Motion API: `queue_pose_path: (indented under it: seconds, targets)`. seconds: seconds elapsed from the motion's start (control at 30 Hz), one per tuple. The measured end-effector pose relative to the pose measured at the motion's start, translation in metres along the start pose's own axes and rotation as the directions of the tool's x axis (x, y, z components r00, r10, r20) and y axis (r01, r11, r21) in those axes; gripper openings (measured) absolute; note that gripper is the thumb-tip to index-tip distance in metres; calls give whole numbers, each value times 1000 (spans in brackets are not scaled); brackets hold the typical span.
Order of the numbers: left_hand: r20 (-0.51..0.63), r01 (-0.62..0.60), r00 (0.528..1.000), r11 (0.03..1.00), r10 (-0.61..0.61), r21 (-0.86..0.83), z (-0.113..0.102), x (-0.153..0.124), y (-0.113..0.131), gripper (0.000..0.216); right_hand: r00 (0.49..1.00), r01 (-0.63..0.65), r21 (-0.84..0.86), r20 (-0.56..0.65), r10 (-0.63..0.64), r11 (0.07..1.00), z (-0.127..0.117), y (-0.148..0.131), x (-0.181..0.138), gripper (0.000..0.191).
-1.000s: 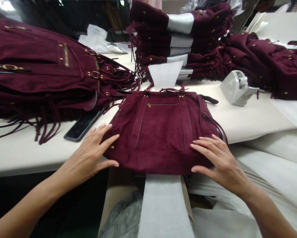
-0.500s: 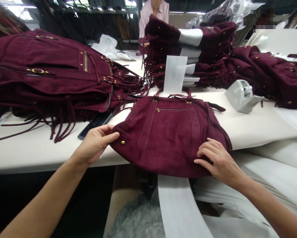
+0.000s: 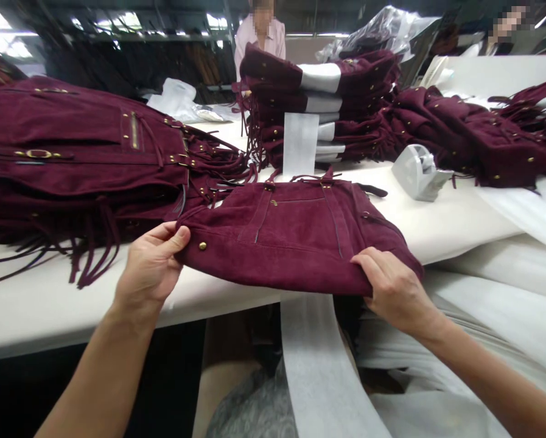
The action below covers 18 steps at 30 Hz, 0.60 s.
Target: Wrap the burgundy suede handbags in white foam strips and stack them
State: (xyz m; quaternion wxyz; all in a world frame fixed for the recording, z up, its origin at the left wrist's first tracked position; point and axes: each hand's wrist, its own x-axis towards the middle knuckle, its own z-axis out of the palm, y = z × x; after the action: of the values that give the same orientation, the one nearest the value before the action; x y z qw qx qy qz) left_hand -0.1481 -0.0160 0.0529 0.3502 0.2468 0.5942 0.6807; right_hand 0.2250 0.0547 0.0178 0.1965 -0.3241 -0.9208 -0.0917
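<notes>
Bag (image 3: 295,228) between left hand (image 3: 149,264) and right hand (image 3: 394,289), its near edge pinched in both.

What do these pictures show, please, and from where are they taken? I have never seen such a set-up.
There is no machine here: a person works with two bare hands. One camera, worn on the head, takes every picture, looking forward and down. The left hand pinches the near left corner of a dark red bag; the right hand grips its near edge, towards the right. A white strip hangs from beneath it. On the pale table lie more bags to the left, a banded stack behind, and a grey tool, perhaps a tape dispenser.
</notes>
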Motion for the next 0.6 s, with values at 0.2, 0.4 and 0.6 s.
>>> queue_pose_path:
  seconds: [0.2,0.4,0.6]
  targets:
    - [15,-261,964,943,264,205,6,3,-21,35,999,-45,-155,7,46,987,-15,33,22,10]
    - [47,-456,754,469,656,756,16,25,-46,24,968,-42,171,252,-3,984,-18,48,40,51]
    - [3,-463,695,444,719,767,30,24,-42,21,932,-52,404,348,-101,913,-20,62,33,43]
